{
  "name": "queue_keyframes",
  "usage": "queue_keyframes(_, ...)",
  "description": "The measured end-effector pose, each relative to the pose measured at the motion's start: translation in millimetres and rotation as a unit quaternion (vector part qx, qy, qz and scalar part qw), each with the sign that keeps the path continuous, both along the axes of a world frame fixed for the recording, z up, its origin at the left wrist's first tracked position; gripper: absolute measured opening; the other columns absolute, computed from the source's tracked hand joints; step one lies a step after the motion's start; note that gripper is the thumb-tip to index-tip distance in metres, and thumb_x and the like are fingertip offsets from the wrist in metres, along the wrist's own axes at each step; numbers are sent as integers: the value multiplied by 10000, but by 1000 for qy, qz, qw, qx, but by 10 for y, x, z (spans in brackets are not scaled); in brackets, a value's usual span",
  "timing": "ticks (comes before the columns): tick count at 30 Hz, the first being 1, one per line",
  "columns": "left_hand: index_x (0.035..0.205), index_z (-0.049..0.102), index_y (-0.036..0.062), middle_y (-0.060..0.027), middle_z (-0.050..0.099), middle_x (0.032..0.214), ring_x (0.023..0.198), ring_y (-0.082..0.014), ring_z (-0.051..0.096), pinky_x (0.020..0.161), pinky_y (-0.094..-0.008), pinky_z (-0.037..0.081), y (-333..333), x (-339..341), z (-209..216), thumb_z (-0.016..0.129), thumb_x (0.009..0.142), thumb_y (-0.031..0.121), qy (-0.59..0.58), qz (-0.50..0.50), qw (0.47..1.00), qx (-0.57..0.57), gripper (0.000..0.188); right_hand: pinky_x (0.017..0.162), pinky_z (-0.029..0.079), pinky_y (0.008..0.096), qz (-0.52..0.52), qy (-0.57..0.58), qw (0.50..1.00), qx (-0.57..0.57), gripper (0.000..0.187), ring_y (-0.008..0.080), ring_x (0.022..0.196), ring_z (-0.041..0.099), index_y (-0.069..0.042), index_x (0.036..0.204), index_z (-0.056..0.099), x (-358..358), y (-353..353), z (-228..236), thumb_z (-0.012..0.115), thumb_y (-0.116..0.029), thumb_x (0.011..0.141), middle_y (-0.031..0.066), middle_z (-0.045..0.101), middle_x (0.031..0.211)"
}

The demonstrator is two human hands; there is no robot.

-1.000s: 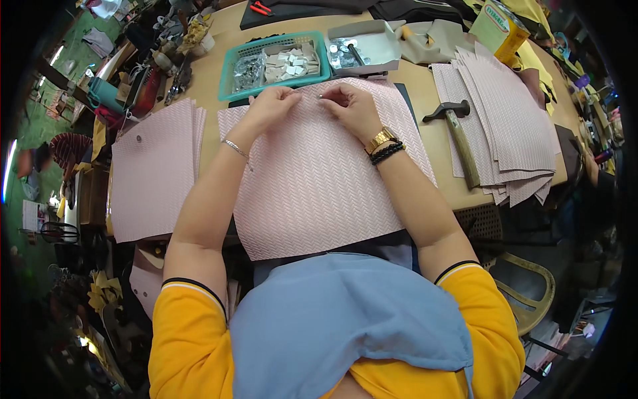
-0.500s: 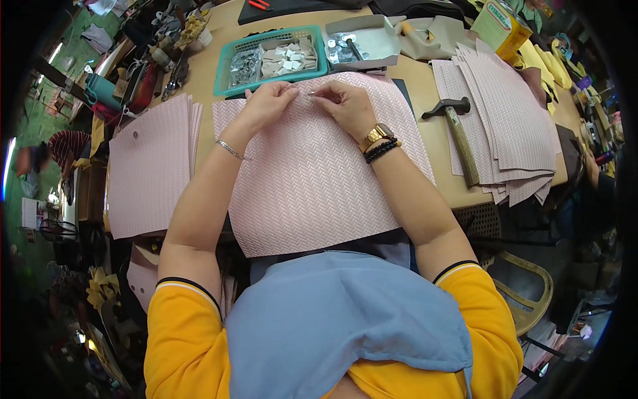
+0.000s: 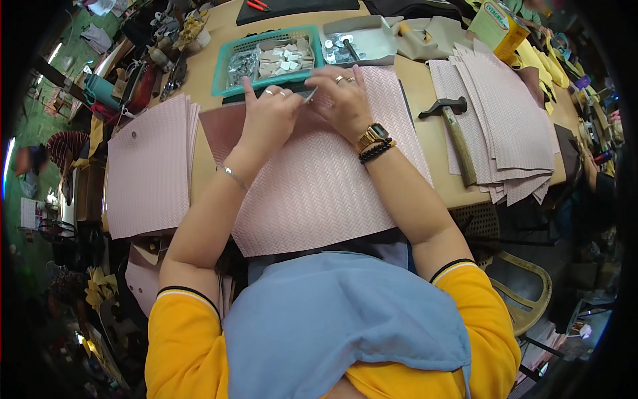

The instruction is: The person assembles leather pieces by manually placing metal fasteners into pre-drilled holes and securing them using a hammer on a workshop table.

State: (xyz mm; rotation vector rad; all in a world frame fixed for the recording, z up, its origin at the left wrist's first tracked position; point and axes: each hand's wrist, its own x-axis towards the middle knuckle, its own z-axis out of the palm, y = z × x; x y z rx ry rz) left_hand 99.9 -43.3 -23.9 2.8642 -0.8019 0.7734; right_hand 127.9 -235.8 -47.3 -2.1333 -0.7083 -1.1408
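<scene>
Two hands (image 3: 271, 120) (image 3: 345, 106) close, fingers (image 3: 325, 81) bent, at pink sheet (image 3: 319, 189)

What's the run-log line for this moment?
left hand: at pink sheet, far edge; right hand: same edge; grips: unclear; teal basket: beyond sheet; hammer: right of sheet

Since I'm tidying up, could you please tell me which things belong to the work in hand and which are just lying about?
Likely in use:
pink sheet
stacked pink sheets
teal basket
hammer

Seemingly lying about:
red-handled tool
yellow can
chair
</scene>
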Motion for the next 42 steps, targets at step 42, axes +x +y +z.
queue_keyframes(42,844,753,100,-69,691,864,728,-300,673,685,-420,532,90,-684,-371,784,870,227,203,-123,915,-326,134,921,556,447,-7,360,877,-317,223,313,1045,720,-174,1079,795,1553,940,351,665,-298,947,108,772,1073)
